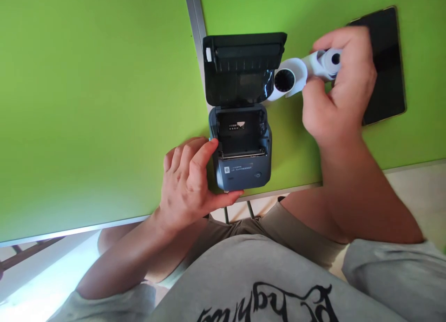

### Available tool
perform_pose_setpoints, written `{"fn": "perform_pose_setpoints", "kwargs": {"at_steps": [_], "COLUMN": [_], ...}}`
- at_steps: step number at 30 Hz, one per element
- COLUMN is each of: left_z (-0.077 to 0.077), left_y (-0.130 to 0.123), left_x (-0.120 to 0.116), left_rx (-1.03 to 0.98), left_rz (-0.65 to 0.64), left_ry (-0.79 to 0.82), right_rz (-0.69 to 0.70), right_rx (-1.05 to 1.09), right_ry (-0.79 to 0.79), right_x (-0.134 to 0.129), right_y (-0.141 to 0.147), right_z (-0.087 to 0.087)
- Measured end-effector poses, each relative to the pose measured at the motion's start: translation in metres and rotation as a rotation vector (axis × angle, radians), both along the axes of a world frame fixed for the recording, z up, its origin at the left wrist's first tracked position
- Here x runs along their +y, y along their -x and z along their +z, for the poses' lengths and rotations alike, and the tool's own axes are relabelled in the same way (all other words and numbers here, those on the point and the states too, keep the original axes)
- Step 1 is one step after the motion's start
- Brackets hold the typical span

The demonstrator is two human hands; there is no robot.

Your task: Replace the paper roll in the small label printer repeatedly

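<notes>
A dark blue-grey label printer (pixel 240 173) lies on the green table, its black lid (pixel 239 87) swung up and its paper bay open with no roll inside. My left hand (pixel 186 175) grips the printer's lower left side, thumb along the front edge and index finger by the bay. To the right, my right hand (pixel 344 85) is closed around a small white paper roll (pixel 329 64), thumb and fingers on either side of it. Beside that, close to the lid, stands another white roll (pixel 296 75) with a wide dark core and a loose paper end.
A dark tablet or phone (pixel 388 66) lies flat behind my right hand. A grey metal seam (pixel 195 15) divides the two green table tops (pixel 97 103). The table's front edge runs just above my lap.
</notes>
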State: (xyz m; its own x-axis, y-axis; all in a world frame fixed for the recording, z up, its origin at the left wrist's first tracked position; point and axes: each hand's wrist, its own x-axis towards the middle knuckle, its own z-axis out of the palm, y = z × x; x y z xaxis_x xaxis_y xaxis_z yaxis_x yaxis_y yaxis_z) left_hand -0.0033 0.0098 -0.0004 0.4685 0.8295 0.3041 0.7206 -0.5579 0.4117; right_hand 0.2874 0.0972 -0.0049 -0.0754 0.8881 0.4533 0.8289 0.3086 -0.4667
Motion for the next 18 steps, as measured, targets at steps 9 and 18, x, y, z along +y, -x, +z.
{"fn": "perform_pose_setpoints", "kwargs": {"at_steps": [9, 18], "left_z": [-0.0009, 0.0014], "left_y": [0.0004, -0.0016], "left_x": [0.0008, 0.0005], "left_rx": [0.015, 0.030], "left_rz": [-0.003, 0.005], "left_ry": [-0.007, -0.002], "right_rz": [-0.059, 0.016], "right_rx": [-0.064, -0.067], "right_ry": [-0.070, 0.008], "right_x": [-0.0011, -0.0035], "right_y": [0.0076, 0.0028], "right_z": [0.0007, 0.0048]}}
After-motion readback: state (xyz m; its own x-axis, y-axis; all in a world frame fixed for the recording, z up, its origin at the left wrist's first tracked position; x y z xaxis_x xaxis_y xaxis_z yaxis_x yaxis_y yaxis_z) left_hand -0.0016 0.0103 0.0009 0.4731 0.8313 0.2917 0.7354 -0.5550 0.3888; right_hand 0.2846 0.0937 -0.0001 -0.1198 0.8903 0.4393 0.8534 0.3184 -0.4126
